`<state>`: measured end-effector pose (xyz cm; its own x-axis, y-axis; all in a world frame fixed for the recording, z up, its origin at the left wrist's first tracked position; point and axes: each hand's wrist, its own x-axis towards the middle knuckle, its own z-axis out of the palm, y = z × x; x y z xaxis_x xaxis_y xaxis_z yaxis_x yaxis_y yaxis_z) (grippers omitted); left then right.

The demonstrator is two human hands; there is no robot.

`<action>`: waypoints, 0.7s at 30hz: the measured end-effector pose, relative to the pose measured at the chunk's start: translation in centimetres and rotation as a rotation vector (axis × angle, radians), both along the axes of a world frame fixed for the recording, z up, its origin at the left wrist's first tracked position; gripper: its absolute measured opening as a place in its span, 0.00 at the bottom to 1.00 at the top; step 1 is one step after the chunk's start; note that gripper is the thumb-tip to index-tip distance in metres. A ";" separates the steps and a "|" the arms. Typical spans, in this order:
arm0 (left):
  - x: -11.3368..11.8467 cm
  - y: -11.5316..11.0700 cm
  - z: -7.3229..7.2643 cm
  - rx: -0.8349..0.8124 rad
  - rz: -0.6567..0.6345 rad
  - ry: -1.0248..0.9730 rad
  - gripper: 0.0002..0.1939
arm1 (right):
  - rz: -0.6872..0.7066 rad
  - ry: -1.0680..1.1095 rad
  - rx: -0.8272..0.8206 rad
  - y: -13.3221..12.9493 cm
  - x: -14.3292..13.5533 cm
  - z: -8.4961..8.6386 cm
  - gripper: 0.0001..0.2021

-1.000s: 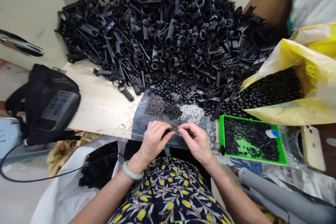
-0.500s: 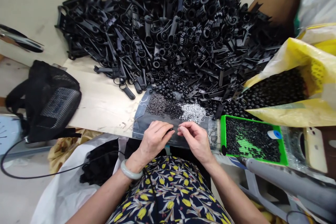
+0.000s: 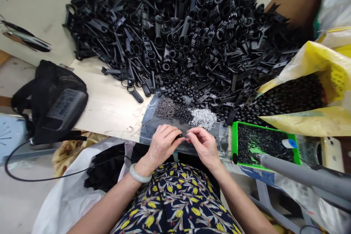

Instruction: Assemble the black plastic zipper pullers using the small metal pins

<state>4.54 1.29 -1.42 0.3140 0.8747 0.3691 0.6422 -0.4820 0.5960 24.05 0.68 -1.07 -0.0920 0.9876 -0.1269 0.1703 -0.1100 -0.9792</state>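
My left hand (image 3: 164, 142) is closed around a small black part (image 3: 178, 136), of which only a bit shows between the thumb and fingers. Facing it, my right hand (image 3: 202, 146) pinches thumb and forefinger together, the tips almost touching the left fingertips. Whatever the right pinch holds is too small to make out. Just beyond the hands, on a dark cloth (image 3: 150, 126), lie a heap of small brownish-grey pieces (image 3: 165, 108), some small black pieces (image 3: 183, 114) and a pile of silvery pins (image 3: 204, 117).
A big heap of black plastic parts (image 3: 157, 33) covers the back of the table. To the right are a green tray (image 3: 235, 142) of small black pieces, a yellow bag (image 3: 298, 119) with black beads, a phone (image 3: 333, 153) and a grey bar (image 3: 296, 172). A black mesh bag (image 3: 63, 106) sits left.
The view has shifted slightly, so the table's things appear a little further right. My hands stay nearly in place, the fingertips a touch closer. The grey bar now overlaps the green tray.
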 end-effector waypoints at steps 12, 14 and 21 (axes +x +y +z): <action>0.2 -0.2 -0.4 -0.017 -0.021 0.090 0.08 | 0.127 -0.139 0.190 0.4 -0.6 1.3 0.08; 0.3 -0.2 -0.3 -0.026 -0.023 0.098 0.08 | 0.125 -0.139 0.191 0.5 -0.8 1.4 0.07; 0.1 0.0 -0.5 -0.028 -0.029 0.110 0.06 | 0.114 -0.156 0.182 0.5 -1.1 1.4 0.05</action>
